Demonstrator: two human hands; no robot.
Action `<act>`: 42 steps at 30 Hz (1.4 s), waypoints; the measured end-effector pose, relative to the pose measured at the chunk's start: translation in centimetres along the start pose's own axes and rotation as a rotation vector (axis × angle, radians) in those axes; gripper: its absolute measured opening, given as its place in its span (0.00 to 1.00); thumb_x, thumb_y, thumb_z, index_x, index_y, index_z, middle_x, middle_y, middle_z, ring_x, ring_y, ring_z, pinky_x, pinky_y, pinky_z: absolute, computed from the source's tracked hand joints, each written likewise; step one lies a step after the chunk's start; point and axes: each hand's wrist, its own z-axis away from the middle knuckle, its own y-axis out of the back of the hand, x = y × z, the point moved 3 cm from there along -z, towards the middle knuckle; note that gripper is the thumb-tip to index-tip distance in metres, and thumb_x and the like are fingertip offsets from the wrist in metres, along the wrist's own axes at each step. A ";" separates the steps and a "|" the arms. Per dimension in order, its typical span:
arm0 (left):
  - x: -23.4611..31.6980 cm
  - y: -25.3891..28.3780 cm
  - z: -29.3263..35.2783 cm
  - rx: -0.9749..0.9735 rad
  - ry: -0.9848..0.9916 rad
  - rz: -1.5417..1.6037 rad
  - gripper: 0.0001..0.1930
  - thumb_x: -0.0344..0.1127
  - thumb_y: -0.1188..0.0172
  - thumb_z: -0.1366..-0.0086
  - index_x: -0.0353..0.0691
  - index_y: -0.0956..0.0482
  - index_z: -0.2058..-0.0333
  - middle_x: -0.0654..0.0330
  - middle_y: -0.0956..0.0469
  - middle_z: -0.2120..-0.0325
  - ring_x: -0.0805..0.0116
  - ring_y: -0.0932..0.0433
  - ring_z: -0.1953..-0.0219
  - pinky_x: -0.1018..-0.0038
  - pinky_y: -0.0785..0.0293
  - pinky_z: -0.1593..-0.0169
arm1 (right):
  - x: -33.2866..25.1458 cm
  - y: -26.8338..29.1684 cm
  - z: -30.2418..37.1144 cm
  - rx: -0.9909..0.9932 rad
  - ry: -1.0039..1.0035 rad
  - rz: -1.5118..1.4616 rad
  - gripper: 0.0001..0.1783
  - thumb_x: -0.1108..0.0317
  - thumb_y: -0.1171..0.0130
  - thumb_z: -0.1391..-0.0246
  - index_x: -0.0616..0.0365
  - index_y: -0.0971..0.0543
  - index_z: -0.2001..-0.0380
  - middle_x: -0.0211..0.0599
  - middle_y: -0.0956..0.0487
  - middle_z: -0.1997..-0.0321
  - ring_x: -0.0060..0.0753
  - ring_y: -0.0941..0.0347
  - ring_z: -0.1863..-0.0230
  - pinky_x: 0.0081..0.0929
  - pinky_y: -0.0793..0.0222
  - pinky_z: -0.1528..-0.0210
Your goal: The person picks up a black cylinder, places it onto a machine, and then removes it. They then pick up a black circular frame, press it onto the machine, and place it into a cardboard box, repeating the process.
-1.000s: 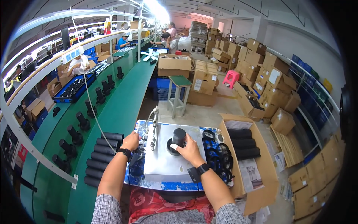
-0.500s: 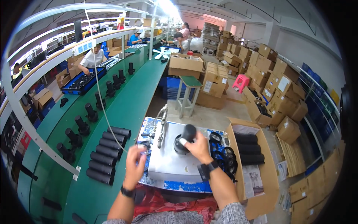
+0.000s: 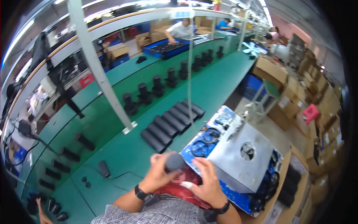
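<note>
My left hand (image 3: 158, 172) is closed around a black cylindrical part (image 3: 174, 162), its round end tilted up toward me. To its right, my right hand (image 3: 209, 186) has thumb and fingers apart with nothing visible between them; white wrapping covers its thumb tip. Both hands are above the red cloth at my lap. The silver metal box (image 3: 238, 164), with a round opening (image 3: 247, 151) in its top, stands right of my hands. Black rings (image 3: 201, 147) lie beside it on the blue, worn work surface. Several black tubes (image 3: 164, 127) lie in a row on the green bench.
Black flanged cylinders (image 3: 157, 86) stand in a line along the green bench (image 3: 220, 87). A white post (image 3: 99, 71) rises from it. An open carton (image 3: 274, 203) of black tubes stands at the right. Another person's hand (image 3: 38, 203) shows at lower left.
The black cylindrical part has come off the metal box and passed from my right hand to my left. My view has turned left, and both hands are now near my lap.
</note>
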 end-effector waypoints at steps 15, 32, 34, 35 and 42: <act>-42.5 19.8 -8.6 0.475 0.278 -0.041 0.27 0.34 0.27 0.34 0.24 0.24 0.42 0.44 0.19 0.44 0.52 0.21 0.43 0.58 0.28 0.36 | 6.9 2.8 13.3 -0.023 -0.782 -0.385 0.19 0.71 0.27 0.42 0.61 0.17 0.48 0.36 0.18 0.51 0.26 0.17 0.56 0.25 0.21 0.52; -28.4 10.2 -4.5 0.923 0.308 0.015 0.28 0.34 0.32 0.30 0.30 0.29 0.36 0.48 0.23 0.44 0.58 0.22 0.46 0.63 0.22 0.45 | 33.8 27.3 23.6 0.443 -1.046 0.685 0.14 0.61 0.30 0.42 0.60 0.14 0.59 0.50 0.12 0.58 0.54 0.15 0.57 0.46 0.19 0.54; -20.1 11.1 -1.1 0.969 0.276 0.026 0.27 0.27 0.32 0.32 0.30 0.30 0.38 0.50 0.23 0.46 0.59 0.23 0.51 0.64 0.22 0.48 | 38.5 26.0 19.9 0.421 -1.094 0.671 0.15 0.60 0.29 0.43 0.59 0.13 0.59 0.51 0.12 0.58 0.55 0.15 0.55 0.47 0.19 0.53; -18.5 11.0 0.0 0.941 0.235 0.062 0.28 0.27 0.32 0.32 0.30 0.31 0.36 0.49 0.24 0.46 0.59 0.23 0.51 0.64 0.22 0.48 | 40.0 25.8 18.8 0.398 -1.198 0.700 0.16 0.59 0.28 0.45 0.59 0.12 0.59 0.52 0.12 0.57 0.56 0.15 0.53 0.48 0.19 0.51; -13.2 9.9 0.0 0.823 0.008 0.185 0.30 0.28 0.31 0.31 0.31 0.33 0.35 0.49 0.24 0.45 0.59 0.23 0.52 0.65 0.23 0.47 | 45.2 27.0 20.1 0.469 -1.381 0.798 0.15 0.61 0.30 0.46 0.56 0.11 0.58 0.54 0.13 0.54 0.57 0.16 0.48 0.49 0.19 0.46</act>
